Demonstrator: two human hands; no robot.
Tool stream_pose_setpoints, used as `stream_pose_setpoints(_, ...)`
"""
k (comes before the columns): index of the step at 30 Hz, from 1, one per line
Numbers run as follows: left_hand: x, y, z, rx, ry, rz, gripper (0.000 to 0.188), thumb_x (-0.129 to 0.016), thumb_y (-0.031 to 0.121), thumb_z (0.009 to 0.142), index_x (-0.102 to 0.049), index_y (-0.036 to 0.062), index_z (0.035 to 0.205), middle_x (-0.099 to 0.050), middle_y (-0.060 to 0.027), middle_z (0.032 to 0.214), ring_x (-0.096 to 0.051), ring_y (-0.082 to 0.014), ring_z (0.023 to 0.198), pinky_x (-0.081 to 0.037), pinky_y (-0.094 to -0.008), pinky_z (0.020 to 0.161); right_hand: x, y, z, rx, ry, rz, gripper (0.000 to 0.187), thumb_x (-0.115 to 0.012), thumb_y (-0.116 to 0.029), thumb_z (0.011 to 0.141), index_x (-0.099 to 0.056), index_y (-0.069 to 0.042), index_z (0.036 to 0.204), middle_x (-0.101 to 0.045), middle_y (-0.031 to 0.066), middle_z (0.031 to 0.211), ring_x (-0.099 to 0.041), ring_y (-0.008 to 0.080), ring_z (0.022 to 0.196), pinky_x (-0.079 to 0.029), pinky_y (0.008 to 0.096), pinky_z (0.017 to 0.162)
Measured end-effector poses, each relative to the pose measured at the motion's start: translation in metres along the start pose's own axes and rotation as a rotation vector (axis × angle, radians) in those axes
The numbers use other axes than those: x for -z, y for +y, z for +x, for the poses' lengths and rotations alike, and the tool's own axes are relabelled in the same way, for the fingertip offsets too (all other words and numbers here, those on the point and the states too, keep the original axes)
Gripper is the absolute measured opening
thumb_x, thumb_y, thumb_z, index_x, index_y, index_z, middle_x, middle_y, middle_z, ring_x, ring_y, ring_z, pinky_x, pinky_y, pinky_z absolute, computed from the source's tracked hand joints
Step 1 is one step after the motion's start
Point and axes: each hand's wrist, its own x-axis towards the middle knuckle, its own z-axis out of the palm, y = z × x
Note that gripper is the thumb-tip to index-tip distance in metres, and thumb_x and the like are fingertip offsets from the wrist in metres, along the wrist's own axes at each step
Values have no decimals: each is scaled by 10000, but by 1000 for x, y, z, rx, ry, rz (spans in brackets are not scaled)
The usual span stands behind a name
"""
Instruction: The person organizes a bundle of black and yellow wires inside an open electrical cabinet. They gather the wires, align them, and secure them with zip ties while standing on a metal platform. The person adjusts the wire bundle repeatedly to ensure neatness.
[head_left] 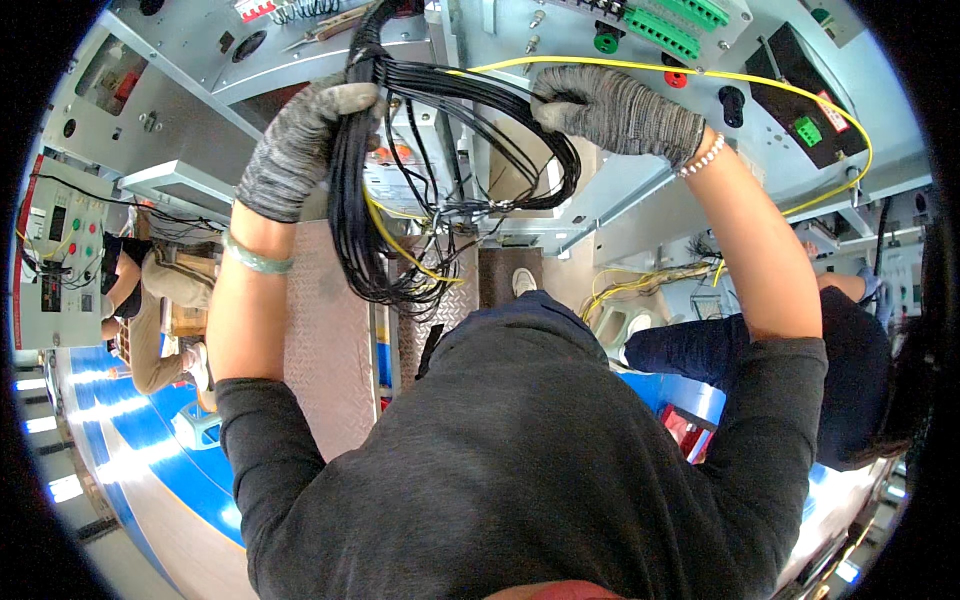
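A thick bundle of black wires (350,215) hangs in front of me, gathered at its top and fanning into two bunches. My left hand (298,145), in a grey knitted glove, is closed round the left bunch just under the gathered neck. My right hand (625,112), gloved alike, has its fingers curled on the upper part of the right bunch, which loops down and back toward the middle. Thin loose ends tangle between the bunches. One long yellow wire (600,64) arcs above my right hand and off to the right; a shorter yellow wire (385,225) runs among the black ones.
Grey metal cabinet panels surround the wires, with green terminal blocks (662,34), a red round socket (676,78) and a black knob (732,106) at the upper right. A control panel (60,310) stands far left. One person (180,290) is at left, another (845,390) close at right.
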Motion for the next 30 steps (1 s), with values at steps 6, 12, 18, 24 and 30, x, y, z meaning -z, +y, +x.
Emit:
stream_pose_setpoints(6, 12, 1, -6, -10, -62, -328, 202, -618, 240, 822, -541, 55, 842, -519, -9, 758, -461, -98, 644, -422, -229, 576, -26, 20, -2, 1, -30, 363, 386, -607, -334, 827, -587, -6, 1030, -626, 80, 882, -588, 144, 869, -481, 293, 788)
stream_pose_setpoints(12, 26, -2, 0, 14, -192, -437, 181, -574, 200, 867, -485, 46, 905, -474, -4, 780, -407, -84, 652, -394, -211, 536, -69, 80, -14, -132, 47, 532, 308, -575, -285, 864, -580, -8, 998, -574, 11, 825, -534, 89, 799, -469, 263, 750)
stream_pose_setpoints(18, 27, 1, -2, 19, -166, -380, 191, -566, 218, 872, -483, 47, 884, -451, 3, 759, -384, -78, 640, -378, -207, 522, -140, 125, -31, -119, 33, 8, 272, -616, -191, 830, -585, -7, 1027, -644, 116, 860, -591, 155, 761, -484, 275, 746)
stream_pose_setpoints(24, 8, 6, -11, 35, 93, -125, 245, -642, 308, 807, -626, 63, 801, -576, 11, 686, -520, -81, 563, -426, -216, 516, -138, 128, -59, -225, 198, 752, 271, -551, -260, 862, -575, -6, 954, -548, 32, 822, -521, 102, 786, -440, 255, 732)
stream_pose_setpoints(30, -11, 7, -18, -3, 138, -67, 288, -658, 372, 769, -617, 96, 838, -581, 10, 717, -519, -93, 565, -436, -212, 522, -80, 44, -41, -151, 349, 658, 376, -565, -348, 863, -561, -8, 1024, -598, 67, 897, -551, 138, 810, -447, 278, 765)
